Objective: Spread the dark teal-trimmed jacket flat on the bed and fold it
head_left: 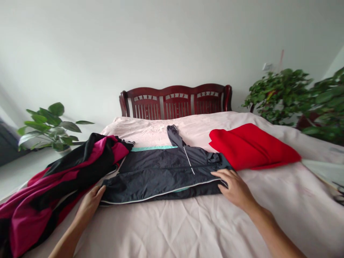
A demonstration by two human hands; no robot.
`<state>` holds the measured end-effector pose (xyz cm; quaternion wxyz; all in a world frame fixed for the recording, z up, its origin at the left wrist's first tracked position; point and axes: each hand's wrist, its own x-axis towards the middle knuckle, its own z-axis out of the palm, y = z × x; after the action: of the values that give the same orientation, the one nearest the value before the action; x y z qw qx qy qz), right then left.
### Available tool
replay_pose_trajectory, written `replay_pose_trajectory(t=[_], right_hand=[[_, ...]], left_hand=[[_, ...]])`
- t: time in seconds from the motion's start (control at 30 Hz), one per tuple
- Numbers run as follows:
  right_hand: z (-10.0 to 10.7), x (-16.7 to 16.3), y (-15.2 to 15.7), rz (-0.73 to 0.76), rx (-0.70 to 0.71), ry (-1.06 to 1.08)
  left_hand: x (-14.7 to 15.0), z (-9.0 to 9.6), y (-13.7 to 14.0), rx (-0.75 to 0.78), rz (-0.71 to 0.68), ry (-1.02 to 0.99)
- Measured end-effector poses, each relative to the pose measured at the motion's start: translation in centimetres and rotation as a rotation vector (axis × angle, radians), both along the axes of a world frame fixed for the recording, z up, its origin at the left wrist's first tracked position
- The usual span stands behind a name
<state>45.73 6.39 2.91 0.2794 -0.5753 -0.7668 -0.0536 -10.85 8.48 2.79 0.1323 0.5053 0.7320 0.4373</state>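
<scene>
Pressing flat on a folded dark jacket (163, 173) mid-bed, my left hand (90, 204) lies open at its left edge beside a magenta-black garment (67, 175), my right hand (233, 186) spread on its right corner near a red cloth (252, 147).

Magenta-and-black garment (40, 200) cut off by the left and bottom edges, left hand (90, 204) fingertips apparently tucked under the dark jacket (163, 172), items at right edge (329, 175) unclear
</scene>
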Motion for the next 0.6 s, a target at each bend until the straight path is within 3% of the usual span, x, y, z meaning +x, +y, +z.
replay_pose_trajectory(t=[0.13, 0.3, 0.47, 0.53, 0.6], right_hand=[[-0.3, -2.8, -0.1, 0.068, 0.014, -0.094], [-1.0, -3.2, 0.4, -0.014, 0.092, -0.056], [-1.3, -3.1, 0.0, 0.068, -0.013, -0.103], [-1.3, -3.1, -0.3, 0.068, -0.027, -0.107], [-1.0, -2.9, -0.6, 0.066, -0.056, -0.1]], left_hand=[[-0.1, -0.8, 0.0, -0.077, -0.013, 0.086], [-0.1, -1.3, 0.3, -0.115, 0.055, 0.182], [-0.2, -1.0, 0.5, -0.253, 0.021, 0.222], [0.5, -0.6, 0.0, -0.239, 0.082, 0.337], [1.6, 0.0, -0.6, -0.133, 0.11, 0.542]])
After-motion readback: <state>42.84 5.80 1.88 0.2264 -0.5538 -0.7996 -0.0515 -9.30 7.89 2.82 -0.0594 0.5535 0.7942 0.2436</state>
